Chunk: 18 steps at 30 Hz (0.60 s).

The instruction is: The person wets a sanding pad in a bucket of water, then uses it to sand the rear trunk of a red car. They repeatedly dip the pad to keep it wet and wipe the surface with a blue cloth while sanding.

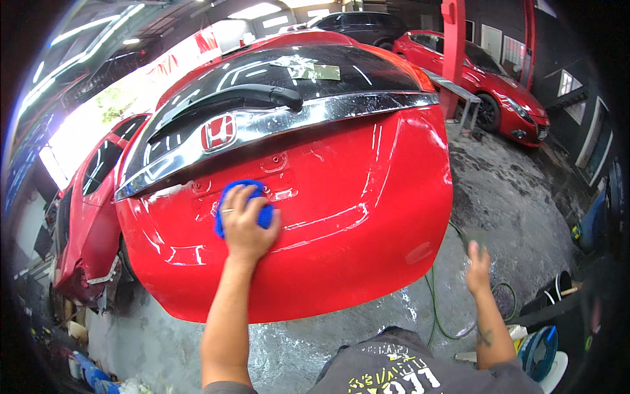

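My left hand [246, 226] presses a blue cloth [226, 197] flat against the red rear hatch [341, 197] of a car, just below the number plate recess. A ring shows on one finger. The hatch is wet and glossy, with a chrome strip [328, 111] and a rear wiper [230, 98] above it. My right hand [478, 262] hangs free off the hatch's right side, over the wet floor, with its fingers loosely apart and nothing in it.
A green hose [434, 308] trails over the wet concrete floor [512, 190]. Another red car [489, 72] is parked at the back right beside a red pillar [453, 39]. A dark car [361, 23] stands behind. Blue items [541, 348] lie at lower right.
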Available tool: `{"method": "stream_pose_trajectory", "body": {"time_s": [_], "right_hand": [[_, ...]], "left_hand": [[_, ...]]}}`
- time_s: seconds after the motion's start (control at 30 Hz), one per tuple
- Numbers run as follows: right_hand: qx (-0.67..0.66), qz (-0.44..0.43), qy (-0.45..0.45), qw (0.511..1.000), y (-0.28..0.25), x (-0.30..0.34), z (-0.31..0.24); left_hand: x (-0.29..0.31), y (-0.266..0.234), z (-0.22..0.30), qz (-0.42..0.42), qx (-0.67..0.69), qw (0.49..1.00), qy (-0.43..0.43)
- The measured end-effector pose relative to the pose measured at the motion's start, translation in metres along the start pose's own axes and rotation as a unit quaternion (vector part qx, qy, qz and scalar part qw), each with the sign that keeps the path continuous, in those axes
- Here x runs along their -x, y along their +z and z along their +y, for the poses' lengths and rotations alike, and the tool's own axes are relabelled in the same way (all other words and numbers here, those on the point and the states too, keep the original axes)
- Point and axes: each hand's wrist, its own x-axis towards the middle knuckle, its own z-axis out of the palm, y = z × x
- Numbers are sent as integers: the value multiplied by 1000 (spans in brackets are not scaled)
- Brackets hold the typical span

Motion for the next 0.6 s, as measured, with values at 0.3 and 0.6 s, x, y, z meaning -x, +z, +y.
{"method": "stream_pose_trajectory", "body": {"time_s": [0.3,0.6], "right_hand": [[-279,6,-39,960,-5,-23,-28],[-374,-105,-126,913,21,-65,-101]], "left_hand": [[-109,128,157,24,85,995,39],[-95,133,191,51,152,987,-2]]}}
